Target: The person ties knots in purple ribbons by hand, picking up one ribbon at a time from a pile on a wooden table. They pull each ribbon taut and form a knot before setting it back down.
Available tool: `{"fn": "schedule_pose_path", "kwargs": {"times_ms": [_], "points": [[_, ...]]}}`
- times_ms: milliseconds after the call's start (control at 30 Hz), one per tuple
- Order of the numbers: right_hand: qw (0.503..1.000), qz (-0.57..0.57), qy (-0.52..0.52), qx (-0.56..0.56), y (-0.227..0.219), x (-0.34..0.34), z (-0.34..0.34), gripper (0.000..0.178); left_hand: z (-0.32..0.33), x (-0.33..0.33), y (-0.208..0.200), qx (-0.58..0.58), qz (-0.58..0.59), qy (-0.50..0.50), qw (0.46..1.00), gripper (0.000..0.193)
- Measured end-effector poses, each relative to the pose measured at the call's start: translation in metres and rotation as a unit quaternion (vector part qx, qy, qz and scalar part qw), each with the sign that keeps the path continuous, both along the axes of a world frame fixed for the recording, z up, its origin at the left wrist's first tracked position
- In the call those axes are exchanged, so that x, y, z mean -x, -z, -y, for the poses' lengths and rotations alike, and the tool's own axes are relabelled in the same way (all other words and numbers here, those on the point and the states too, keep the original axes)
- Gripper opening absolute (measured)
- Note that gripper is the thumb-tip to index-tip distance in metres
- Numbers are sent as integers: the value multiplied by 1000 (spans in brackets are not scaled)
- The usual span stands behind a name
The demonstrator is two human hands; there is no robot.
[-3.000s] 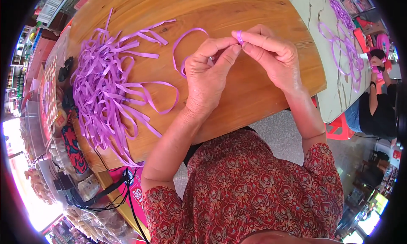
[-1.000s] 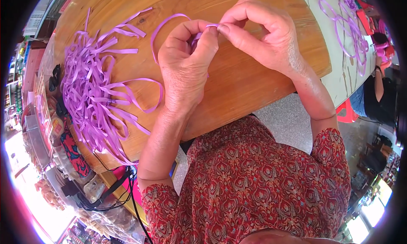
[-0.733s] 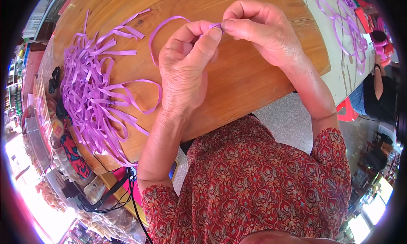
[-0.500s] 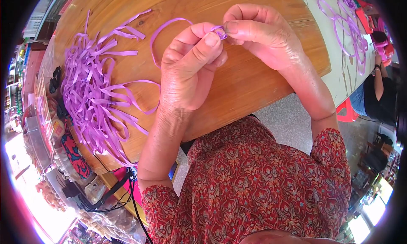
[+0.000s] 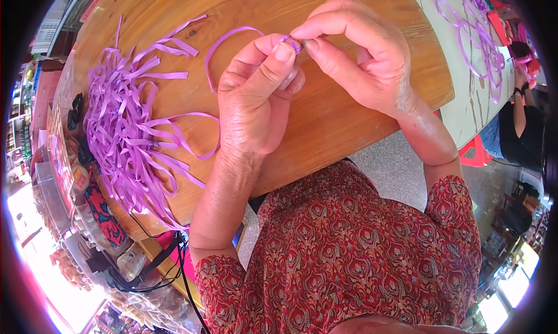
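Observation:
Between the thumb and forefinger of my left hand (image 5: 256,90) is a small rolled coil of purple ribbon (image 5: 294,44). A loose strand of the same ribbon (image 5: 216,46) loops away from behind that hand over the wooden table. My right hand (image 5: 366,58) meets the coil from the other side, its thumb and forefinger tips pinching at its edge; its other fingers are curled. The exact spot it grips is too small to make out. On the left lies a large tangled heap of purple ribbon strips (image 5: 125,130).
The wooden table (image 5: 349,125) adjoins a pale tabletop (image 5: 430,3) with more purple ribbon loops (image 5: 482,49). Beyond sits another person (image 5: 523,122) near a red stool (image 5: 475,153). Black cables (image 5: 183,264) and packed bags crowd the left edge.
My right hand has turned: its forefinger now reaches over the top of the coil, with the thumb below. My left hand and the coil have shifted slightly left.

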State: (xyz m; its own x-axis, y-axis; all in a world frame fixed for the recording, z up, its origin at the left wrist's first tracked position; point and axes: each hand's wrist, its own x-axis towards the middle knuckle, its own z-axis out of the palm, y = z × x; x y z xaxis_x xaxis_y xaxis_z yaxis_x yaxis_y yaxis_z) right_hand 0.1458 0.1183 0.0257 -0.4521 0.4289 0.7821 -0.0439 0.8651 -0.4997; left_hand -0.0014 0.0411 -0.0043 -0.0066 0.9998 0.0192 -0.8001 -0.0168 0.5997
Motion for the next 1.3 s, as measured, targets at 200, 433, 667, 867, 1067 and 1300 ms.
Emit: {"fn": "schedule_pose_path", "kwargs": {"times_ms": [200,433,667,867,1067,1300], "points": [[998,-11,-38,55,0,-3,1,9,1,-2,-2,1,-12,-12,1000,9],[992,104,-10,70,-27,-12,6,20,1,2,2,31,-24,-1,999,11],[982,15,-69,177,4,-14,-4,7,5,-9,-10,17,-110,-31,993,14],[943,9,-67,326,2,-17,-3,9,8,-11,-14,30,-181,-70,981,14],[982,16,-63,176,-10,-17,-4,15,10,-8,-13,27,-195,-94,976,12],[998,15,-61,-6,1,-11,-6,29,13,-11,-13,33,-215,-109,970,10]]}}
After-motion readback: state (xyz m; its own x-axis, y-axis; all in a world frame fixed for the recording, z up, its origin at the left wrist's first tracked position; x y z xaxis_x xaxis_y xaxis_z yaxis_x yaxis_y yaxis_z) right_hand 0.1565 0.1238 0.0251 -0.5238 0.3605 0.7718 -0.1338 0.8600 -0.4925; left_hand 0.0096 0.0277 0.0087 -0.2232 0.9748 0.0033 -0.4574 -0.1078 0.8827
